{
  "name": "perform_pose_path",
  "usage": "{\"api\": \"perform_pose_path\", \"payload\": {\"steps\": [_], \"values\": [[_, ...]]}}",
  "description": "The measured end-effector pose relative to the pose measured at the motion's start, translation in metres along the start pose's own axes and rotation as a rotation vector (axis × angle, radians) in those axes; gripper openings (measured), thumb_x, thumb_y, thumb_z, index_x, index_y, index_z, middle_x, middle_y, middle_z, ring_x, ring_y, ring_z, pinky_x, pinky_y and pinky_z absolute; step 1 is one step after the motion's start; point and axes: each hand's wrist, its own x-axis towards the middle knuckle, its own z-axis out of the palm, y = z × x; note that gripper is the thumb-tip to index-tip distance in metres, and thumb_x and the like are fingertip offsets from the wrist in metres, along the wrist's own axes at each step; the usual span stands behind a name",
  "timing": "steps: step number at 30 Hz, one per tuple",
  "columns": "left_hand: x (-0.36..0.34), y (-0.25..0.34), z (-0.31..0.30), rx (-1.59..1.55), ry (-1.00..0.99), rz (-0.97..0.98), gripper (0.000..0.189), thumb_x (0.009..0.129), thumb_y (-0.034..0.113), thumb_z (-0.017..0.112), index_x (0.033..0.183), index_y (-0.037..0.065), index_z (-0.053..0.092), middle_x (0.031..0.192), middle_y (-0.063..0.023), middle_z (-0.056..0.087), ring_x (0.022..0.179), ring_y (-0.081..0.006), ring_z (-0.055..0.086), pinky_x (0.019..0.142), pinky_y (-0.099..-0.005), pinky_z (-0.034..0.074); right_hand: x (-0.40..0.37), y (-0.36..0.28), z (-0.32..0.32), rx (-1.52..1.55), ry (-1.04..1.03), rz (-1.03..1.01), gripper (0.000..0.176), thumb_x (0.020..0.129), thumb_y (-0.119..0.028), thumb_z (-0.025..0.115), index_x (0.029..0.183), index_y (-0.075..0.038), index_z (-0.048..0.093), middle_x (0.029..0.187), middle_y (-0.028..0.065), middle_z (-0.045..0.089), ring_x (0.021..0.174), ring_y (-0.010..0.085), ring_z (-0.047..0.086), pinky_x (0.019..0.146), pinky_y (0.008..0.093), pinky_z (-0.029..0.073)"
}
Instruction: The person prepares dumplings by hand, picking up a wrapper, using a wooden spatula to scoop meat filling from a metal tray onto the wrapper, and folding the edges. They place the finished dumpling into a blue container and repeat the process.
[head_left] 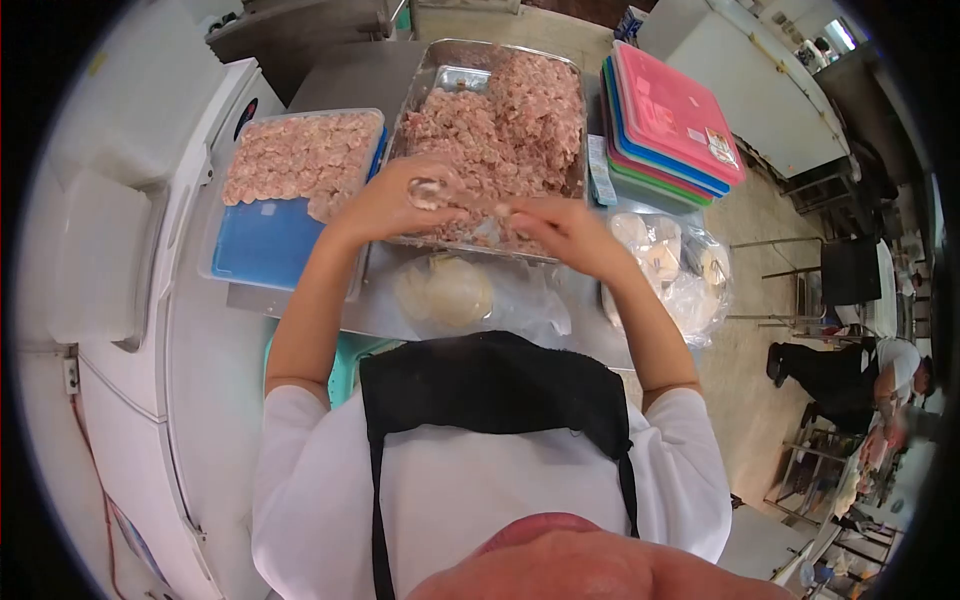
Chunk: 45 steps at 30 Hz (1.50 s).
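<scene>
Raw ground meat (510, 125) fills much of a deep metal tray (585, 95) in front of me. Over the tray's near left part, my left hand (405, 200) is curled around a small piece of dumpling-like food (428, 193). My right hand (560, 228) is over the near edge, its fingers bent and close together near the meat; what they hold, if anything, is too small to name. On the left, rows of filled pieces (295, 160) cover the far part of a blue-bottomed tray (262, 240). A round stack of pale wrappers (455, 290) lies in plastic nearest my body.
Stacked colored lids or trays (675, 115) stand at the right. Below them are plastic bags of pale rounds (670, 265). White appliances (190, 300) line the left. Another person (850, 385) in a black apron works at a table far right.
</scene>
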Motion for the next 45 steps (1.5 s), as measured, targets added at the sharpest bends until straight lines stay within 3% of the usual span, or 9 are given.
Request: {"api": "perform_pose_path", "payload": {"steps": [6, 10, 15, 21, 31, 36, 39, 42, 45], "values": [[0.001, -0.021, 0.011, 0.109, 0.135, -0.07, 0.043, 0.072, 0.028, 0.08, 0.1, 0.002, 0.06, 0.094, -0.009, 0.062, 0.087, -0.0196, 0.057, 0.082, -0.034, 0.045, 0.002, -0.021, -0.021, -0.422, 0.108, 0.012, 0.025, 0.09, -0.029, 0.061, 0.107, -0.013, 0.068, 0.092, 0.0123, 0.066, 0.08, 0.0331, 0.063, 0.069, 0.0391, 0.051], [0.005, -0.024, 0.003, 0.023, 0.078, -0.05, 0.05, 0.073, 0.031, 0.079, 0.109, 0.003, 0.059, 0.11, -0.0138, 0.062, 0.099, -0.029, 0.061, 0.089, -0.0359, 0.046, 0.001, -0.015, -0.004, -0.56, 0.123, -0.023, 0.024, 0.09, -0.029, 0.06, 0.107, -0.015, 0.068, 0.092, 0.0097, 0.066, 0.078, 0.0308, 0.063, 0.064, 0.0391, 0.051], [-0.003, -0.006, 0.011, 0.121, 0.299, -0.062, 0.051, 0.072, 0.023, 0.079, 0.115, 0.005, 0.059, 0.122, -0.0148, 0.06, 0.11, -0.0286, 0.06, 0.094, -0.0341, 0.044, -0.002, -0.025, -0.046, -0.361, 0.174, -0.04, 0.026, 0.09, -0.03, 0.059, 0.109, -0.015, 0.067, 0.09, 0.0119, 0.065, 0.078, 0.0319, 0.063, 0.065, 0.04, 0.05], [0.002, -0.009, -0.001, 0.112, 0.074, -0.103, 0.051, 0.071, 0.028, 0.082, 0.109, 0.001, 0.062, 0.109, -0.0134, 0.066, 0.102, -0.0249, 0.061, 0.092, -0.0341, 0.045, 0.004, -0.012, -0.022, -0.408, 0.092, -0.095, 0.026, 0.09, -0.03, 0.059, 0.108, -0.013, 0.067, 0.085, 0.0114, 0.064, 0.078, 0.0327, 0.062, 0.065, 0.0405, 0.049], [-0.008, -0.005, -0.004, 0.159, 0.197, -0.123, 0.055, 0.067, 0.027, 0.083, 0.111, 0.001, 0.061, 0.104, -0.0142, 0.065, 0.099, -0.0247, 0.061, 0.091, -0.0336, 0.045, 0.008, -0.019, -0.012, -0.451, 0.087, -0.033, 0.025, 0.089, -0.027, 0.061, 0.107, -0.011, 0.067, 0.089, 0.0116, 0.064, 0.078, 0.033, 0.063, 0.065, 0.0408, 0.05], [-0.059, -0.029, -0.041, 0.169, 0.467, -0.049, 0.045, 0.07, 0.024, 0.08, 0.106, 0.002, 0.062, 0.103, -0.0125, 0.065, 0.093, -0.0247, 0.061, 0.083, -0.032, 0.047, -0.005, 0.005, -0.035, -0.15, 0.093, 0.097, 0.031, 0.092, -0.02, 0.06, 0.116, 0.0, 0.062, 0.083, 0.0109, 0.061, 0.075, 0.0183, 0.056, 0.071, 0.0284, 0.044], [-0.109, -0.047, -0.074, 0.036, 0.601, -0.402, 0.048, 0.069, 0.021, 0.08, 0.108, 0.002, 0.061, 0.106, -0.0134, 0.064, 0.094, -0.0256, 0.06, 0.083, -0.0317, 0.047, -0.021, 0.042, -0.031, -0.1, 0.087, 0.265, 0.033, 0.092, -0.02, 0.061, 0.116, 0.002, 0.062, 0.089, 0.0107, 0.063, 0.083, 0.0173, 0.058, 0.075, 0.0281, 0.044], [-0.143, -0.07, -0.079, 0.616, 0.637, -0.514, 0.054, 0.072, 0.023, 0.079, 0.117, 0.002, 0.056, 0.103, -0.0131, 0.062, 0.085, -0.0224, 0.06, 0.077, -0.0328, 0.049, -0.029, 0.059, -0.024, -0.017, 0.089, 0.356, 0.034, 0.091, -0.021, 0.063, 0.115, 0.003, 0.062, 0.099, 0.0139, 0.066, 0.094, 0.0205, 0.062, 0.082, 0.029, 0.046], [-0.147, -0.089, -0.069, 0.637, 0.685, -0.536, 0.056, 0.072, 0.02, 0.077, 0.122, 0.005, 0.056, 0.096, -0.0154, 0.065, 0.087, -0.032, 0.062, 0.077, -0.0374, 0.049, -0.026, 0.067, -0.017, 0.032, 0.098, 0.336, 0.034, 0.09, -0.02, 0.064, 0.115, 0.004, 0.062, 0.102, 0.0131, 0.066, 0.096, 0.0193, 0.062, 0.086, 0.0279, 0.045]]}}
